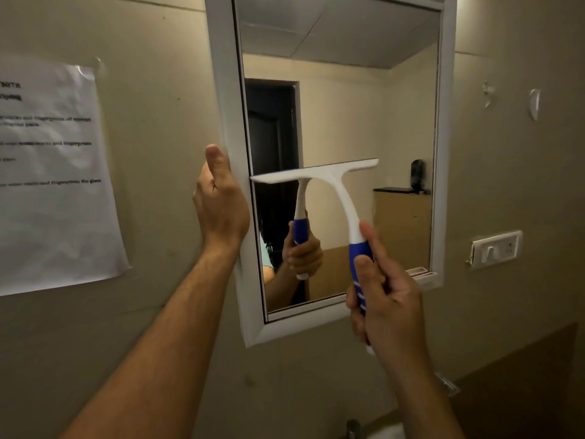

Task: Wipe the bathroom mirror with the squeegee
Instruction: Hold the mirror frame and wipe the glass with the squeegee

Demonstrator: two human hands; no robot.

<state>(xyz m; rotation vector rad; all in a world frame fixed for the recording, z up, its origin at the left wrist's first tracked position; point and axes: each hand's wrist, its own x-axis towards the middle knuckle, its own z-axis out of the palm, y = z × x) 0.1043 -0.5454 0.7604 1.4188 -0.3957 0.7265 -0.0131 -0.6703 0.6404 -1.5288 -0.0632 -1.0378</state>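
A mirror (348, 99) in a white frame (226, 90) hangs on the beige wall. My left hand (220, 204) grips the frame's left edge about halfway up, thumb pointing upward. My right hand (384, 289) holds the blue and white handle of a white squeegee (326, 175). The squeegee's blade lies roughly level against the glass, across the left and middle of the mirror at mid height. The glass reflects the squeegee, the hand on it and a dark doorway.
A printed paper sheet (53, 179) is taped to the wall left of the mirror. A white switch plate (495, 248) and two small wall hooks (534, 104) sit to the right. A tap top (353, 427) shows at the bottom edge.
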